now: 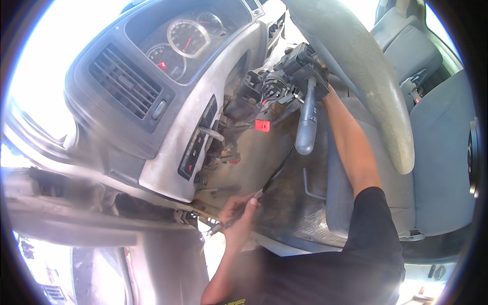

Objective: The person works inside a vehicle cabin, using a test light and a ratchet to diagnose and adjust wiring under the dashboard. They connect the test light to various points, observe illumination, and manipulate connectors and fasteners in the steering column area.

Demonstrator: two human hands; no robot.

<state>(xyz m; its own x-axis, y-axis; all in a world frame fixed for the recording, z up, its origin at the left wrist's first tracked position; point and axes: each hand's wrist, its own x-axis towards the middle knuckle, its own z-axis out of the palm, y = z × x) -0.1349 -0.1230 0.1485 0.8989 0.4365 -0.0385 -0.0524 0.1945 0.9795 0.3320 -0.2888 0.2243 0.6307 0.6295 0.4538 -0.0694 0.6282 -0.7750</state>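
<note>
1. The person leans into a vehicle cab, and I take the grey steering wheel [356,76] as the landmark; it arcs across the upper middle of the view.
2. The left hand [239,211] is well below the wheel, low by the door sill. Its fingers are curled shut around the handle of a long, thin tool [269,180], probably a screwdriver.
3. That tool's dark shaft slants up from the hand toward the exposed steering column under the wheel.
4. The right forearm runs up beneath the wheel. The right hand [325,91] is mostly hidden behind the switch assembly [295,68], so I cannot tell whether its fingers are closed or apart.
5. The black switch assembly sits just left of the wheel rim, with loose wiring and plugs beside it.
6. A grey stalk lever [307,124] hangs down from that assembly.
7. A small red tab [262,125] shows left of the lever.
8. The instrument cluster [185,43] lies well left of the wheel, with an air vent [124,84] farther left.
9. A grey seat [432,152] sits right of the wheel.
</note>
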